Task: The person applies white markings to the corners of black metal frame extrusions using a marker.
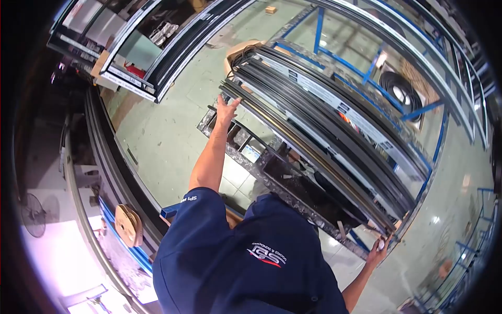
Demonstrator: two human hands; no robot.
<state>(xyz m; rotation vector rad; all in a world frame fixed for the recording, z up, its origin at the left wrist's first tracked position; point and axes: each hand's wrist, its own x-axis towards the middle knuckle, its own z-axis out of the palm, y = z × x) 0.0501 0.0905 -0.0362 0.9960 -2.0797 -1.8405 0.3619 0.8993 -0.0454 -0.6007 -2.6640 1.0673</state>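
Long dark profiles [314, 112] lie side by side across a worktable with a scuffed frame [269, 180]. Along the near side runs a brownish-gold strip [282, 125]. My left hand [227, 109] has its thumb and fingers spread against the near profiles at their left end. At their right end is my right hand [377, 251], with curled fingers and a small whitish spot among them. I cannot make out what that spot is. The near edge of the table separates my body from the profiles.
Blue metal framing [345, 65] stands behind the profiles, with a black coil [400, 91] beyond it. Large dark frames [157, 78] are at the upper left. A cardboard reel [128, 225] and a fan [34, 214] are on the left. Blue racks [476, 243] stand at right.
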